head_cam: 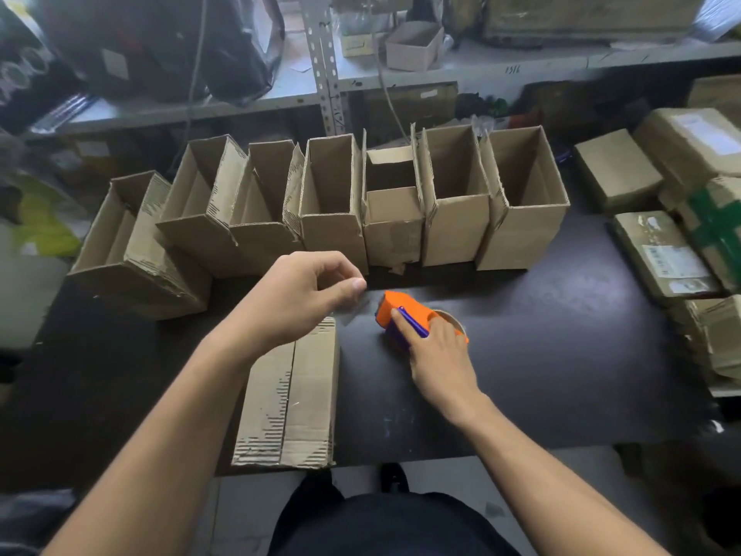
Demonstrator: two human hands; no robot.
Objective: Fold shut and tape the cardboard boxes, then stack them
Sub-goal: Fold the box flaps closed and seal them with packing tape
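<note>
Taping is in hand: the right hand (435, 357) grips the orange tape dispenser (409, 315) on the desk (561, 335), the left hand (296, 294) pinches the tape end. The folded box (296, 395) lies beneath the left forearm; next, draw tape along its seam.

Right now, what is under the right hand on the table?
The right hand rests on an orange tape dispenser with a purple handle, on the dark table. A bit of the tape roll shows; the rest is covered.
</note>
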